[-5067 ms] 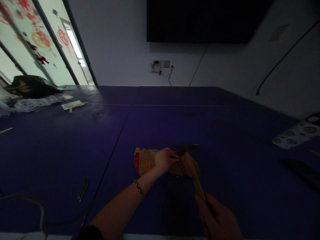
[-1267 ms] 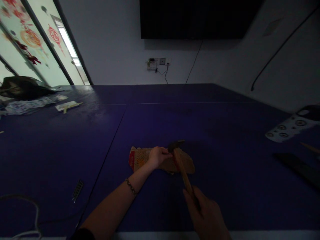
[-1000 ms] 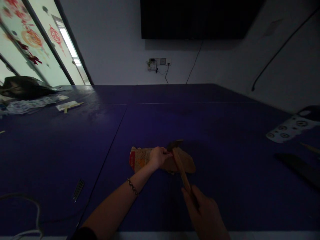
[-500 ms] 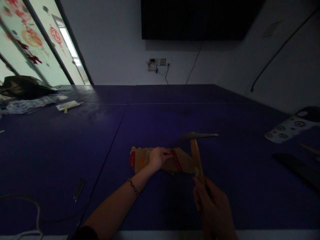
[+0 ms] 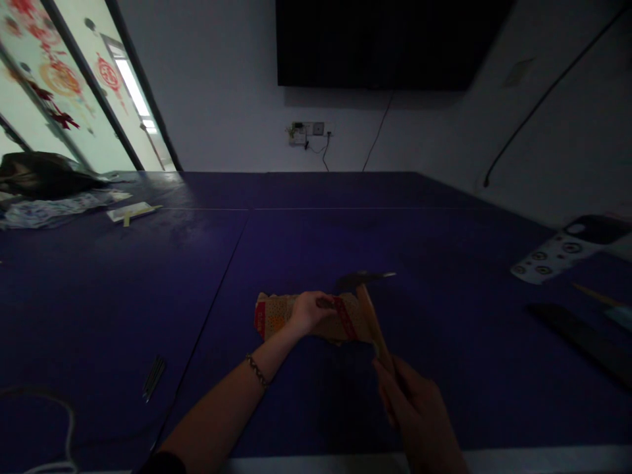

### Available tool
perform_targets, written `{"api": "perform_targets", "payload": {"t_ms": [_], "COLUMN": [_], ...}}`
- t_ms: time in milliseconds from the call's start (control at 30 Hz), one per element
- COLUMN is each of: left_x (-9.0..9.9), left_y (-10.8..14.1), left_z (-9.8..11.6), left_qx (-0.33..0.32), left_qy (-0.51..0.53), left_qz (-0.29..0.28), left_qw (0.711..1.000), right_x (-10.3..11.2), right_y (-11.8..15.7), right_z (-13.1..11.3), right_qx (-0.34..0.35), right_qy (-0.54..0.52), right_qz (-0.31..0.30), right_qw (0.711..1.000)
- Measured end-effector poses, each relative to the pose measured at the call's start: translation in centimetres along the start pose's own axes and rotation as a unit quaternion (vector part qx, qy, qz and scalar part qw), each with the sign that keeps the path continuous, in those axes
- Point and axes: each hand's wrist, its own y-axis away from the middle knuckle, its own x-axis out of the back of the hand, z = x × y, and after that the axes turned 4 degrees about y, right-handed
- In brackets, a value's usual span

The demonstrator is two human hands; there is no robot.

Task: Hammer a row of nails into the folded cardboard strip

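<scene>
A crumpled piece of brown cardboard (image 5: 276,313) with red bands and printed dots lies on the blue table. Over its middle rests my left hand (image 5: 310,313), thumb and fingers closed together; whatever they pinch is hidden or too small to name. My right hand (image 5: 412,395) is wrapped round the wooden handle of a hammer (image 5: 371,316). The hammer's dark metal head is above the cardboard's right part, to the right of my left hand, and slightly blurred. Whether the head touches the cardboard, I cannot tell.
Several thin metal rods, perhaps nails, (image 5: 155,378) lie at the left, near a pale cable (image 5: 69,421). To the right are a long dark object (image 5: 575,336) and a white patterned item (image 5: 548,257). Papers and a dark bag (image 5: 44,174) sit at the far left.
The hammer has swung left and down, its head now over the cardboard's right part. My left hand stays on the cardboard. The view has shifted slightly.
</scene>
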Motion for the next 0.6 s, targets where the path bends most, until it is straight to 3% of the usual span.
{"api": "perform_targets", "payload": {"t_ms": [167,467,600], "left_x": [-0.5,-0.8,-0.7], "left_y": [-0.4,-0.5,-0.3], "left_z": [-0.6,-1.1,-1.0], "left_qx": [0.016,0.024,0.021], "left_qy": [0.003,-0.017,-0.029], "left_qz": [0.009,0.024,0.027], "left_qw": [1.0,0.999,0.999], "right_x": [-0.7,-1.0,-1.3], "right_y": [0.4,0.0,0.2], "right_z": [0.3,1.4,1.6], "right_qx": [0.07,0.1,0.095], "right_qy": [0.094,0.192,0.181], "right_qz": [-0.011,-0.003,-0.011], "right_qw": [0.993,0.976,0.979]}}
